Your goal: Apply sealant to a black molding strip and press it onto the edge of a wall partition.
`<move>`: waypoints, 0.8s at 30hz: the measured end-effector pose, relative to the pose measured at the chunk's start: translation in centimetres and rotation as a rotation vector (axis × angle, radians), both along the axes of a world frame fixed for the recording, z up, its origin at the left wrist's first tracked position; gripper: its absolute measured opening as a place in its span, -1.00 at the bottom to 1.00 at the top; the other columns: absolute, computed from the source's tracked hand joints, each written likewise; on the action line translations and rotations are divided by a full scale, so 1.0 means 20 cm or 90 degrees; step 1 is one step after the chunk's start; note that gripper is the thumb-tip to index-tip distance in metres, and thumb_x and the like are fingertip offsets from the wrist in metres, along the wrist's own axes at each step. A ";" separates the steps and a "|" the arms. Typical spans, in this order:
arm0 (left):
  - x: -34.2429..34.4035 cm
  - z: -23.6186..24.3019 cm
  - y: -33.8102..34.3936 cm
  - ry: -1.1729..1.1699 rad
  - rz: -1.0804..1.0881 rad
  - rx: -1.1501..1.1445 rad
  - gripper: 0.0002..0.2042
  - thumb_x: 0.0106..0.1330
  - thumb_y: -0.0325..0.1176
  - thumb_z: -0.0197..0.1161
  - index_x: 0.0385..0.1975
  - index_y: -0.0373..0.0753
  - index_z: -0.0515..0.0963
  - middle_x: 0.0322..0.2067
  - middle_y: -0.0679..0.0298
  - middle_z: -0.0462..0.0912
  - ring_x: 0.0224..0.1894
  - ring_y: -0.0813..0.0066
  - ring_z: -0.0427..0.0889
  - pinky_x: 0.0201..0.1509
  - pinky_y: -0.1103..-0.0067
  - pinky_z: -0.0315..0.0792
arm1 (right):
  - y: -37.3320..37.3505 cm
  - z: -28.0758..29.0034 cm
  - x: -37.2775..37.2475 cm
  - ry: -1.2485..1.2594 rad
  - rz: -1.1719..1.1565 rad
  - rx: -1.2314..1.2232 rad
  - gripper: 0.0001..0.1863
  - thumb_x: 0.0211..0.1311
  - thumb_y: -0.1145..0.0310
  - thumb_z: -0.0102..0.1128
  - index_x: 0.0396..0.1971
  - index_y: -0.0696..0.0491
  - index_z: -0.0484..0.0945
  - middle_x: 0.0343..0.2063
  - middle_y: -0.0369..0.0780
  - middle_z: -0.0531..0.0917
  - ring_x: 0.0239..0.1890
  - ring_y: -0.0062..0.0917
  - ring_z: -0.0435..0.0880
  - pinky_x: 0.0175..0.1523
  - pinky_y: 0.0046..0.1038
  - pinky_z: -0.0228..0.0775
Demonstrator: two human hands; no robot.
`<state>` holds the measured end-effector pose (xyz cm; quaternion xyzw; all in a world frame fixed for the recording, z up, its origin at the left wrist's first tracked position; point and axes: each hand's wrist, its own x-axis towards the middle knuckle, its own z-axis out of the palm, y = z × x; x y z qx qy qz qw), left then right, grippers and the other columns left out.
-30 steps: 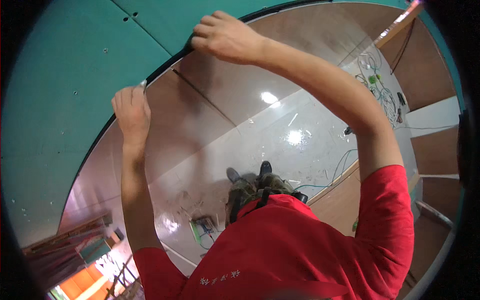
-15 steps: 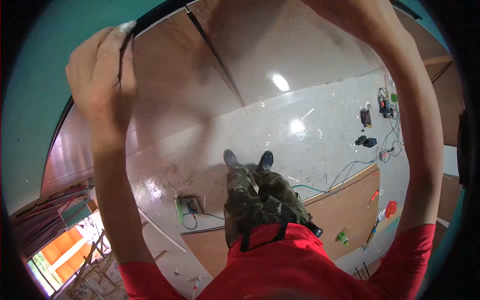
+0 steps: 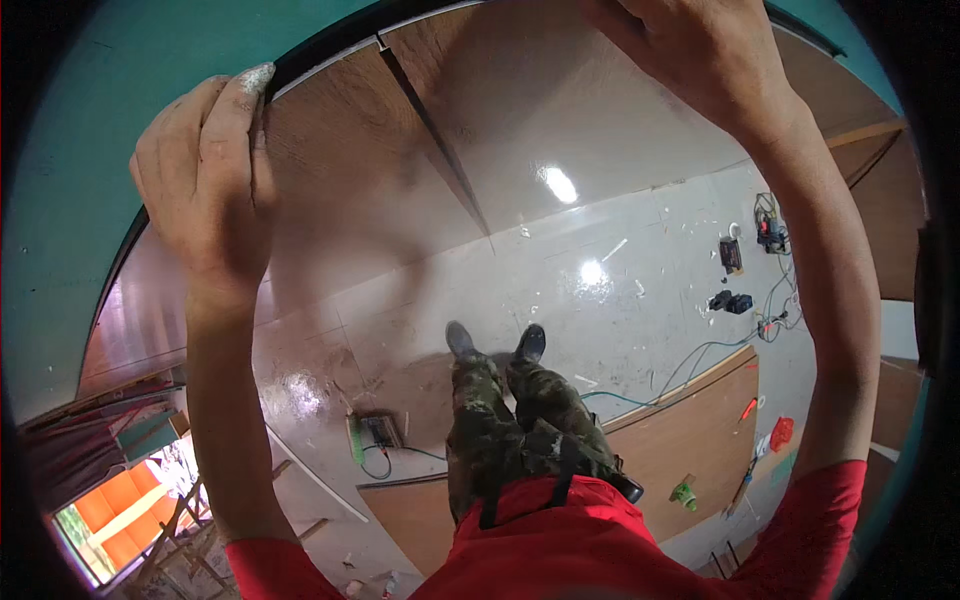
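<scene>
Overhead, a black edge strip [image 3: 330,45] curves along the border between a teal panel [image 3: 75,150] and a brown wood-look panel [image 3: 330,140]. My left hand [image 3: 205,180] is closed over this strip at the upper left, fingers together, with white residue on a fingertip; its thumb is hidden. A dark narrow strip [image 3: 425,115] crosses the brown panel between my hands. At the top right, my right hand [image 3: 700,60] is raised with its fingers curled. The picture's upper edge cuts it off, so what it grips cannot be made out.
Below me a pale floor [image 3: 480,285] carries white scraps. Brown boards [image 3: 690,430] lie behind my feet. Green cables [image 3: 690,365], a power strip [image 3: 770,325] and black tools [image 3: 732,302] lie at right. A boxy device [image 3: 380,430] stands at left. Wooden sticks [image 3: 180,550] are at lower left.
My right hand has come further into view, lower and slightly left, with its curled fingers now partly showing. The left hand keeps its place on the strip. The view has shifted slightly.
</scene>
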<state>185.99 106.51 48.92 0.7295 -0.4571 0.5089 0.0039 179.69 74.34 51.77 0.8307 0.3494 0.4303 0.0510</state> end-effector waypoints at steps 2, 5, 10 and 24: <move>0.01 -0.02 0.00 0.004 0.005 -0.004 -0.69 0.10 -0.61 0.37 -0.13 -0.21 0.61 -0.22 0.22 0.68 -0.17 0.24 0.64 -0.07 0.41 0.48 | 0.00 0.00 0.01 0.000 0.037 0.011 -0.85 0.09 0.53 0.29 -0.37 0.11 0.48 -0.43 -0.22 0.50 -0.41 -0.47 0.41 -0.33 -0.45 0.29; 0.01 -0.03 0.00 0.007 0.035 0.005 -0.63 0.09 -0.59 0.39 -0.07 -0.17 0.59 -0.19 0.21 0.67 -0.17 0.23 0.64 -0.07 0.41 0.48 | 0.00 -0.02 0.02 -0.009 0.035 0.018 -0.84 0.09 0.53 0.29 -0.34 0.11 0.50 -0.43 -0.21 0.50 -0.42 -0.48 0.40 -0.34 -0.47 0.27; 0.05 0.00 0.03 0.035 -0.045 0.015 -0.61 0.08 -0.60 0.40 -0.06 -0.16 0.58 -0.20 0.22 0.67 -0.18 0.24 0.64 -0.06 0.42 0.48 | 0.01 0.00 0.00 0.025 0.037 0.058 -0.86 0.11 0.55 0.27 -0.34 0.11 0.51 -0.43 -0.22 0.50 -0.42 -0.48 0.40 -0.34 -0.46 0.27; -0.05 0.16 -0.03 0.262 -0.110 0.071 -0.68 0.07 -0.65 0.33 -0.17 -0.19 0.54 -0.37 0.21 0.60 -0.32 0.19 0.57 -0.23 0.42 0.44 | 0.01 0.10 -0.06 0.189 0.014 0.025 -0.85 0.06 0.56 0.32 -0.34 0.12 0.57 -0.40 -0.23 0.54 -0.39 -0.48 0.45 -0.34 -0.45 0.24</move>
